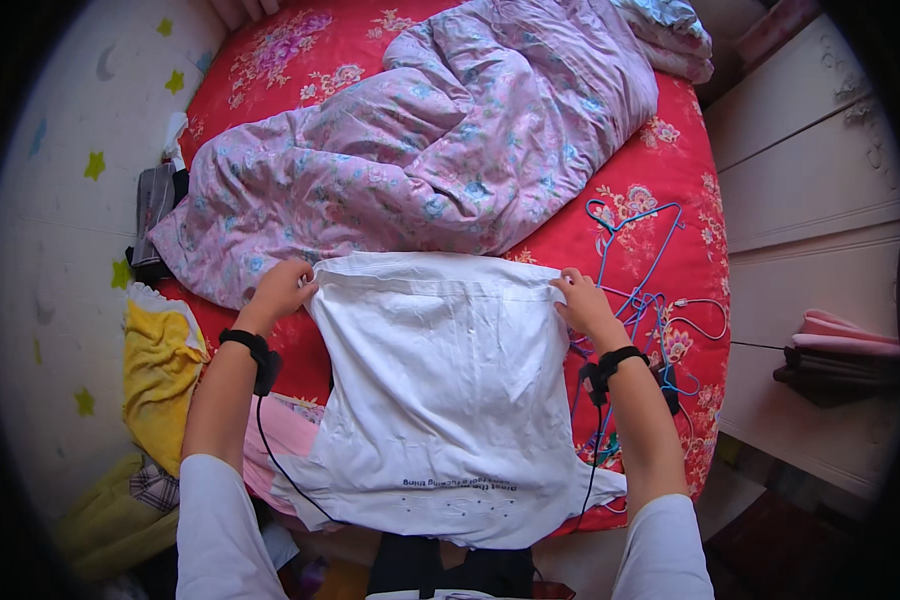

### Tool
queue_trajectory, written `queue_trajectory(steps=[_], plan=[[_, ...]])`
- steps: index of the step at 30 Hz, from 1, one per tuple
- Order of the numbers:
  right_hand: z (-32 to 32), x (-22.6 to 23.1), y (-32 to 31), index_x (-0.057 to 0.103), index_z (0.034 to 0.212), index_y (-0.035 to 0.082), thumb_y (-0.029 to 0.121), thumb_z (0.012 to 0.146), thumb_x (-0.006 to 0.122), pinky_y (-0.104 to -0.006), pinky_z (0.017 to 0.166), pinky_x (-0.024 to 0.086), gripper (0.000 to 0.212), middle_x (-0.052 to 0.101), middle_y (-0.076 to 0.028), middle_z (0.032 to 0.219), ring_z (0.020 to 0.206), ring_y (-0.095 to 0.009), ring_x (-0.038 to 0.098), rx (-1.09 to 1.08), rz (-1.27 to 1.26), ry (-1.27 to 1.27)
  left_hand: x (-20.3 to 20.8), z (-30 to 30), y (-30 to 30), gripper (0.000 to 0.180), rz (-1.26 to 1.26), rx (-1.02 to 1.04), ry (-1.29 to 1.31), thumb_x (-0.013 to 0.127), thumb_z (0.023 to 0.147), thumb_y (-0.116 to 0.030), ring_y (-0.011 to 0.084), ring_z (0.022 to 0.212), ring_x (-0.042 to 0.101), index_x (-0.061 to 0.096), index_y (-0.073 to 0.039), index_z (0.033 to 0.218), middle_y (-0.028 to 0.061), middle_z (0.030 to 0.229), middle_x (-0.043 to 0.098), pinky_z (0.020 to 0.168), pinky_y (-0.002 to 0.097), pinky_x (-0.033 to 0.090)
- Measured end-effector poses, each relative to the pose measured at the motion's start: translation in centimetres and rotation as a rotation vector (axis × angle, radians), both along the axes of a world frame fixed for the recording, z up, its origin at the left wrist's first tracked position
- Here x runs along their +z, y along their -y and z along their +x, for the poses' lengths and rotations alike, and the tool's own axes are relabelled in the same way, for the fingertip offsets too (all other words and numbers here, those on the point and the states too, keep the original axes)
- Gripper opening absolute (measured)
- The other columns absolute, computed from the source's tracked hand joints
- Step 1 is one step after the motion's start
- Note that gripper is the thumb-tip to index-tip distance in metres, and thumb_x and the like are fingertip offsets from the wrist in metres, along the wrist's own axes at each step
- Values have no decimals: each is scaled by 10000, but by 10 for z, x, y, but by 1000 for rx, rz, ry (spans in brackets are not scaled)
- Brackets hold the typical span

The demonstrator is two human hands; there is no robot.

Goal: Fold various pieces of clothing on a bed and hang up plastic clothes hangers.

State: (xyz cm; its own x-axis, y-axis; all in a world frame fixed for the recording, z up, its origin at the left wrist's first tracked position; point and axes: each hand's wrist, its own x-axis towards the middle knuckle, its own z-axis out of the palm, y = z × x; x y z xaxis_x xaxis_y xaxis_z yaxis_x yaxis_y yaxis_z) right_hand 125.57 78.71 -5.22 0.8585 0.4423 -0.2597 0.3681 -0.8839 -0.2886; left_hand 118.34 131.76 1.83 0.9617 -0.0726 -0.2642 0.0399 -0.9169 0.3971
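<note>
A white T-shirt point(440, 370) is spread over the near part of the bed, its hem at the far side and its printed collar end toward me, partly over the bed's front edge. At the hem's left corner my left hand point(288, 288) pinches the cloth. My right hand point(582, 300) grips the right corner of the same hem. Between the two hands the edge runs nearly straight. Black bands with cables are on both my wrists.
A pink floral quilt point(420, 150) lies rumpled across the red bedsheet point(270, 60). Several blue and purple hangers point(660, 255) and a pale cable lie right of the shirt. Yellow cloth point(160, 350) and a pink garment point(270, 440) are at left. A white cabinet point(810, 180) stands at right.
</note>
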Motion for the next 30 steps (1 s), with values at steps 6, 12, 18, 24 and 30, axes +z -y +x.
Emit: queue_trajectory(steps=[6, 12, 18, 24, 30], plan=[[7, -11, -6, 625, 1028, 128, 219, 692, 748, -443, 813, 488, 369, 520, -62, 1118, 1052, -264, 520, -140, -105, 7, -9, 5, -7, 170, 24, 40, 141, 615, 799, -176, 377, 795, 583, 580, -16, 845, 183, 823, 607, 686, 444, 451], [18, -16, 8, 645, 883, 87, 196, 703, 709, -433, 752, 509, 220, 544, -84, 1021, 965, -290, 566, -147, -221, 45, -15, 8, -11, 144, -37, 183, 147, 596, 808, -143, 374, 772, 586, 556, -9, 841, 192, 806, 600, 666, 434, 448], [23, -9, 28, 669, 929, 105, 161, 735, 688, -394, 732, 514, 203, 548, -100, 978, 857, -279, 618, 5, 14, -66, -32, 5, -30, 121, -166, 379, 114, 599, 803, -92, 295, 688, 600, 574, 11, 861, 175, 769, 620, 656, 359, 471], [26, 0, 17, 650, 938, 93, 150, 696, 716, -390, 744, 511, 257, 532, -104, 986, 853, -282, 609, -40, 84, -94, -24, 11, -5, 129, -361, 348, -26, 577, 807, -62, 176, 712, 619, 595, 24, 901, 121, 762, 640, 665, 297, 494], [31, -23, 21, 599, 900, 51, 136, 743, 659, -407, 744, 495, 188, 542, -132, 945, 835, -309, 598, -114, 183, 4, -33, 16, -25, 111, -216, 206, 85, 607, 819, -85, 172, 666, 607, 591, 21, 850, 102, 737, 641, 613, 314, 477]])
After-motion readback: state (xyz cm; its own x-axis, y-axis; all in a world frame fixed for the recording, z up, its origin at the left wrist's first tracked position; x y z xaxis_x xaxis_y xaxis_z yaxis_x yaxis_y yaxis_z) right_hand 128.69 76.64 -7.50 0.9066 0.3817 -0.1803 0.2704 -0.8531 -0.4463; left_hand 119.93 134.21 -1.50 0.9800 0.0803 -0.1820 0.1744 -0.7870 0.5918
